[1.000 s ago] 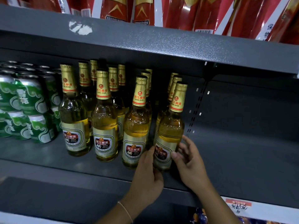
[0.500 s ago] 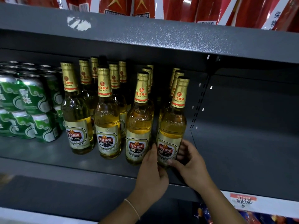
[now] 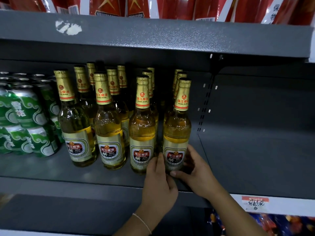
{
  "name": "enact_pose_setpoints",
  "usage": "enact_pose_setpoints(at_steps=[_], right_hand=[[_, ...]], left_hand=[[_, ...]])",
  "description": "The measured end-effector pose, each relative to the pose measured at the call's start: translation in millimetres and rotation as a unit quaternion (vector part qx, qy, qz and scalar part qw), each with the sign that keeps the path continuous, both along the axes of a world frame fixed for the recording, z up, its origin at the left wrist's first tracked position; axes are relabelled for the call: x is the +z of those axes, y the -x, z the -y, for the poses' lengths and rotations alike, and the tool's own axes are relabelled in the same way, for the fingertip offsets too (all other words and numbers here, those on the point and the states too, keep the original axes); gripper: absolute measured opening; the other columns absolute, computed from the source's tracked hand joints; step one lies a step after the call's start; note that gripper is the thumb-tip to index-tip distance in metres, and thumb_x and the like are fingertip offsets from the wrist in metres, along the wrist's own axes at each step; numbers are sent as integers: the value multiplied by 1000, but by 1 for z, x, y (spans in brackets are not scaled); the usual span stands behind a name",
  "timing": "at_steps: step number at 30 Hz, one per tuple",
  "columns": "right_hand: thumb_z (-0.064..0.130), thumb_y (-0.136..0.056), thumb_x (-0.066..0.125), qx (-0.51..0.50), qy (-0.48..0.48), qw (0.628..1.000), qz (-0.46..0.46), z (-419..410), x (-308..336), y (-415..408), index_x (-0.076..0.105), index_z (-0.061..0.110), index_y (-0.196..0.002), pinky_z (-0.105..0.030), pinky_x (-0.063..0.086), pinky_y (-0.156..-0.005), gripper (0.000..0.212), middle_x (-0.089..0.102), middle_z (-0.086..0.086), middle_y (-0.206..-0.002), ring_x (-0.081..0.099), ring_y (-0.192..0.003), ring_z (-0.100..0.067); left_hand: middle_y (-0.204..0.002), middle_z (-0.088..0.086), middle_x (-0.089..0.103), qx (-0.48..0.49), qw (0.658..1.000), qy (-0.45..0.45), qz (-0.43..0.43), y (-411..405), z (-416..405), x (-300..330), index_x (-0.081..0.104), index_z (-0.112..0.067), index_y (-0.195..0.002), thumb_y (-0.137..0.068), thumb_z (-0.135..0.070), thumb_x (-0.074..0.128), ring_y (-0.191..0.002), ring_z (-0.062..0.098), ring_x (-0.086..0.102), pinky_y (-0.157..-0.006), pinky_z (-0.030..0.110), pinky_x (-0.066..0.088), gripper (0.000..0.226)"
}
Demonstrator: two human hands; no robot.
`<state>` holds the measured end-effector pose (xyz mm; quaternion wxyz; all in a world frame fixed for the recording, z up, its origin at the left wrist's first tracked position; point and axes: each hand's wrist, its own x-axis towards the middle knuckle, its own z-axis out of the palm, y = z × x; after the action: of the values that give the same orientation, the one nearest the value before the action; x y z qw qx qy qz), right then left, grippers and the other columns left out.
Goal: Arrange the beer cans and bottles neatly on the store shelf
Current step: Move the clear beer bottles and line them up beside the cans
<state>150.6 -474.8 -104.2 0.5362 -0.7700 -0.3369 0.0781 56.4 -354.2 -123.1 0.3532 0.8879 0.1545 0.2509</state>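
Bottle (image 3: 177, 133) labelled "PEARL RIVER BEER" sits clasped between your left hand (image 3: 159, 182) and right hand (image 3: 196, 172); green cans' (image 3: 29, 123) writing stays unreadable, cut off.

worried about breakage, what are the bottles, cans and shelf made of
Bottles: clear glossy glass by the look, amber liquid showing through, gold foil necks. Cans: likely thin metal, silvery rims, glossy green print. Shelf: probably steel, matte grey speckled paint, slotted back.

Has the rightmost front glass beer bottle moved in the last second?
Yes: the rightmost gold-capped glass bottle turned in place, label now forward; gap to the neighbouring bottle unchanged.
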Motion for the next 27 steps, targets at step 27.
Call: enact_pose_setpoints(at_steps=[27], right_hand=[[6, -79, 80, -27, 14, 999, 25, -1, -8, 0, 38, 46, -136, 0, 40, -91, 81, 56, 48, -113, 51, -115, 20]], left_hand=[[-149, 8, 35, -6, 1000, 20, 15, -6, -1, -2, 21, -11, -150, -83, -16, 52, -138, 20, 32, -113, 30, 31, 74]])
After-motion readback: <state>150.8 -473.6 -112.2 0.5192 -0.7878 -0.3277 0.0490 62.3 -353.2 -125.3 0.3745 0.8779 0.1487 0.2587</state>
